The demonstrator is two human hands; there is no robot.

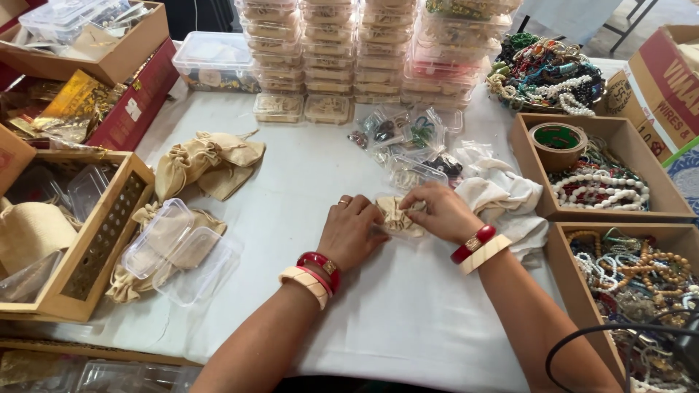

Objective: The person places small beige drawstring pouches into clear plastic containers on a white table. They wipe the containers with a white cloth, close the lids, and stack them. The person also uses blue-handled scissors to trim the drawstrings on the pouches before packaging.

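White-clothed table (408,306) – hands (397,222) pinching small beige pouch (399,216); boxes around.

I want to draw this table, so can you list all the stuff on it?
pouch: one, beige, table middle, gripped by both hands
loose pouches: a few, beige, left of middle
clear boxes: two, empty, lying on more pouches at left
stacked boxes: many, clear, at the back
small bags: several, clear with coloured pieces, behind the hands
white cloth: one, right of the hands
bead heap: one, many colours, back right
tape roll: one, brown, in upper right tray
trays: two, brown, right side, holding beads
wooden box: one, left edge
bangles: red and cream, both wrists
left hand: on the pouch
right hand: on the pouch
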